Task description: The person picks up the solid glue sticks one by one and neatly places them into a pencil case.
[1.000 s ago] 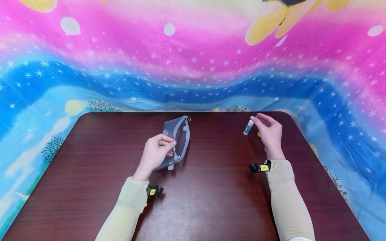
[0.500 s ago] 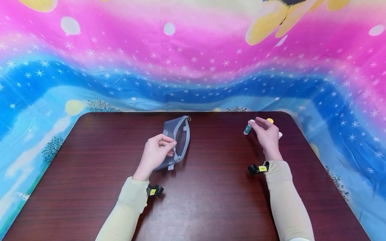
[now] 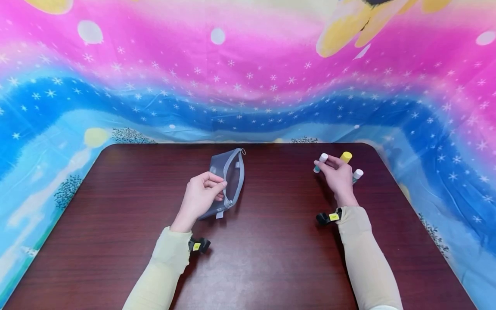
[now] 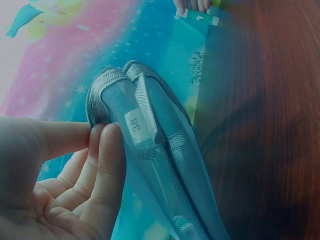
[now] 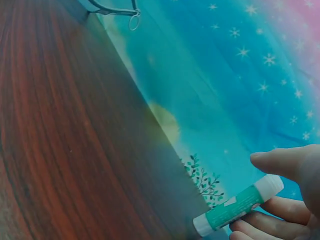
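Note:
In the head view my left hand (image 3: 203, 193) pinches the rim of a grey mesh zipper pouch (image 3: 217, 165) between thumb and fingers. The pouch gapes toward the right, and a tag marked 38 shows on its end in the left wrist view. At the table's right rear, a white-capped glue stick (image 3: 320, 162) with a green label stands upright. My right hand (image 3: 339, 178) is around it, fingers behind the stick. In the right wrist view the thumb (image 5: 280, 160) stands apart from the glue stick (image 5: 235, 206), leaving a gap at its cap.
Behind my right hand stands a yellow-capped stick (image 3: 346, 157). Another white-capped stick (image 3: 357, 175) is just right of the hand, its lower part partly hidden. The dark wood table (image 3: 263, 249) ends at a colourful printed cloth (image 3: 248, 86) hanging around its back and sides.
My right hand has come down and slightly left around the glue stick, thumb moving across it. The yellow-capped and second white-capped sticks have come into view. The left hand and pouch stay put.

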`<state>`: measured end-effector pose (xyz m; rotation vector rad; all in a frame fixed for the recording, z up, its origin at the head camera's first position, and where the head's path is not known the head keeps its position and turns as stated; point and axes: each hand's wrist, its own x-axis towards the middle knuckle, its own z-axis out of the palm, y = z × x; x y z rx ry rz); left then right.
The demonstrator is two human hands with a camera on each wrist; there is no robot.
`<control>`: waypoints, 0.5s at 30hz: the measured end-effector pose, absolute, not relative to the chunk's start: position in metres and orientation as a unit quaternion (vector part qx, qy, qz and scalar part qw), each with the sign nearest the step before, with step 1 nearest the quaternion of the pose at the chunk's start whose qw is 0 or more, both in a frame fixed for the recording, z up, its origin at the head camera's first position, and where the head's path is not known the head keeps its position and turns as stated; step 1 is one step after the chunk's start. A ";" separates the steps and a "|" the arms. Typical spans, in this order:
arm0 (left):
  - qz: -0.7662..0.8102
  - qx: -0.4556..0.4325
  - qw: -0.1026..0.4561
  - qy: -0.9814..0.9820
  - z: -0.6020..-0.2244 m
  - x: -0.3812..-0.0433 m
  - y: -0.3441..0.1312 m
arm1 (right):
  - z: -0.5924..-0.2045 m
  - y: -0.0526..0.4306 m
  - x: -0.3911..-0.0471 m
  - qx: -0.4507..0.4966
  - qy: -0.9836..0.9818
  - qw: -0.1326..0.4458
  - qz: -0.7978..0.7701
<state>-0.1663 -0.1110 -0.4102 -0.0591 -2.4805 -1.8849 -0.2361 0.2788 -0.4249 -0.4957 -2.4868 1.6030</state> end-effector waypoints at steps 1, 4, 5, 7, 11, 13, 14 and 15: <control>-0.605 -0.019 0.012 -0.796 -0.410 -0.166 -0.111 | -0.426 0.279 -0.237 -0.165 -0.828 0.069 0.532; -0.607 -0.020 0.012 -0.794 -0.410 -0.166 -0.110 | -0.430 0.279 -0.238 -0.164 -0.828 0.069 0.533; -0.607 -0.019 0.011 -0.794 -0.409 -0.166 -0.110 | -0.431 0.280 -0.238 -0.163 -0.827 0.069 0.533; -0.607 -0.020 0.011 -0.794 -0.410 -0.166 -0.110 | -0.433 0.280 -0.239 -0.163 -0.827 0.067 0.533; -0.605 -0.020 0.009 -0.796 -0.410 -0.166 -0.110 | -0.437 0.281 -0.241 -0.164 -0.827 0.060 0.534; -0.605 -0.021 0.010 -0.796 -0.411 -0.166 -0.109 | -0.438 0.281 -0.241 -0.165 -0.827 0.056 0.534; -0.605 -0.021 0.010 -0.796 -0.411 -0.166 -0.109 | -0.439 0.282 -0.242 -0.166 -0.828 0.055 0.533; -0.605 -0.022 0.010 -0.796 -0.411 -0.166 -0.109 | -0.440 0.281 -0.242 -0.165 -0.829 0.053 0.531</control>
